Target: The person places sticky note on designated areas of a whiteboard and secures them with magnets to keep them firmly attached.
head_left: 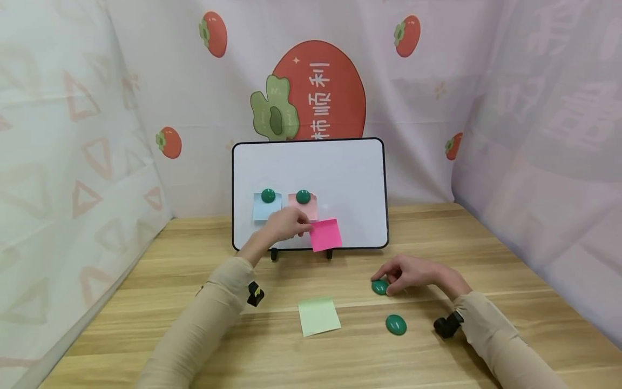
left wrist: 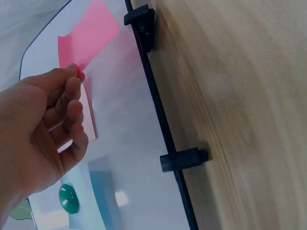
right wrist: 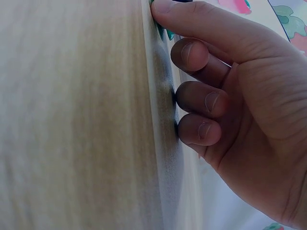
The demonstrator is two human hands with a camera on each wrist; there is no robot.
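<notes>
My left hand (head_left: 288, 223) pinches a bright pink sticky note (head_left: 326, 235) by its left edge, in front of the lower part of a whiteboard (head_left: 355, 183). In the left wrist view the thumb and index finger grip a corner of that note (left wrist: 91, 36). On the board a light blue note (head_left: 262, 212) and a pale pink note (head_left: 297, 201) each sit under a green round magnet (head_left: 268, 195). My right hand (head_left: 413, 272) has thumb and index finger around another green magnet (head_left: 379, 287) on the table; the right wrist view shows its other fingers curled.
A pale green sticky note (head_left: 319, 316) lies on the wooden table (head_left: 233, 346). Right of it lies a green magnet (head_left: 396, 324). Black clip feet (left wrist: 182, 160) support the board's lower edge. Printed cloth (head_left: 418, 97) hangs behind and along both sides.
</notes>
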